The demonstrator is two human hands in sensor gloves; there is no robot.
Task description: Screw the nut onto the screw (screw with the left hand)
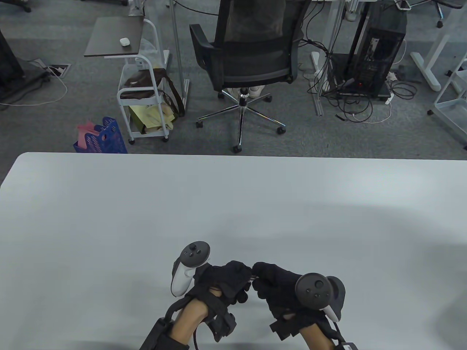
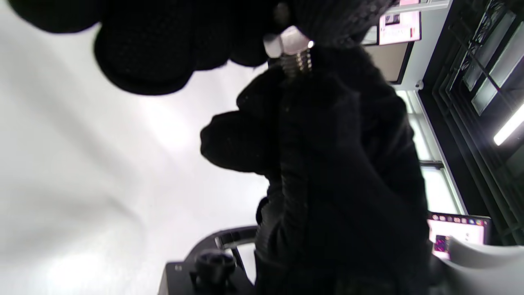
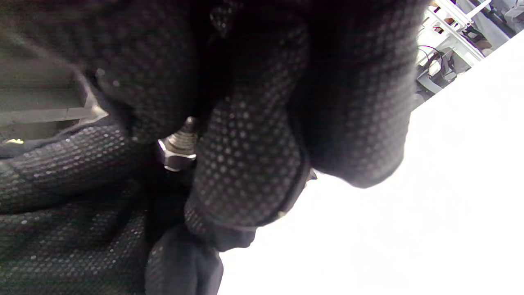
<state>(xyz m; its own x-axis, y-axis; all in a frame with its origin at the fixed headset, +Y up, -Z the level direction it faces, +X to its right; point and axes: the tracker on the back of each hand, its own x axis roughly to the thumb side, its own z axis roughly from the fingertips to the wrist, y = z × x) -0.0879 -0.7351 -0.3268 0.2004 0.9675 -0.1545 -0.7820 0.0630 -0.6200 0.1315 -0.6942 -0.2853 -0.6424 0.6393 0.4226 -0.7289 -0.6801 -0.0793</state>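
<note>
Hands meet fingertip to fingertip: our left hand (image 1: 226, 282) pinches the nut (image 2: 286, 43) to turn it, our right hand (image 1: 281, 288) grips the screw (image 2: 298, 63) steady.

Both gloved hands meet fingertip to fingertip low over the near edge of the table, forearms coming in from below. The left hand (image 1: 222, 282) curls its fingers (image 2: 139, 53) inward toward the right hand (image 1: 279, 288), pinching. The right hand's fingers (image 3: 249, 164) are bent and closed too, its tracker facing up.
</note>
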